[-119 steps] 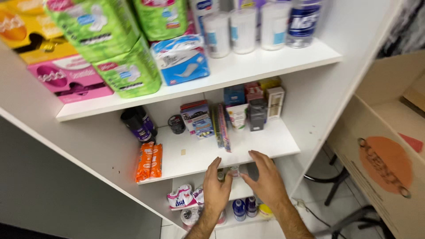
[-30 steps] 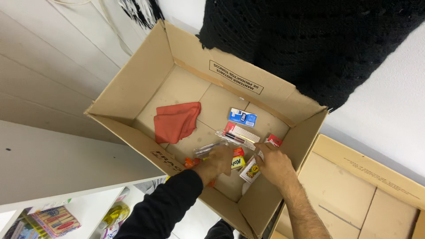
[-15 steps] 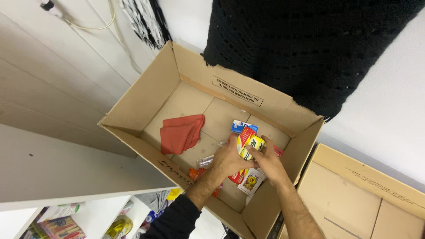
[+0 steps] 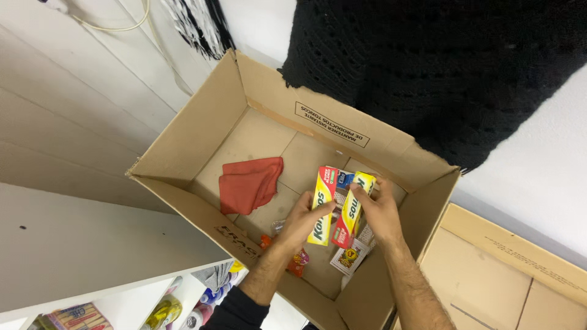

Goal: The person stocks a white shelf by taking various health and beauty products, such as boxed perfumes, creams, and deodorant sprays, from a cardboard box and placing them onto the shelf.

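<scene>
Inside the open cardboard box [image 4: 202, 128], I note both hands gripping slim yellow-and-red packets. Left hand [image 4: 301, 221] has its grip closed around the left packet [image 4: 321, 205], thumb across its face; right hand [image 4: 380, 211] has its grip closed on the right packet [image 4: 353, 208], fingers [image 4: 361, 194] pinching its edge. The packets stand side by side, touching. A red cloth [image 4: 251, 182] lies on the box floor, apart to the left. Small sachets [image 4: 350, 256] lie beneath the hands.

The hands [image 4: 342, 214] cover the lower parts of two yellow-and-red boxes [image 4: 336, 211]. Small packets [image 4: 351, 256] beneath them are partly hidden. Shelf items [image 4: 165, 311] at the bottom edge are cut off and blurred.
</scene>
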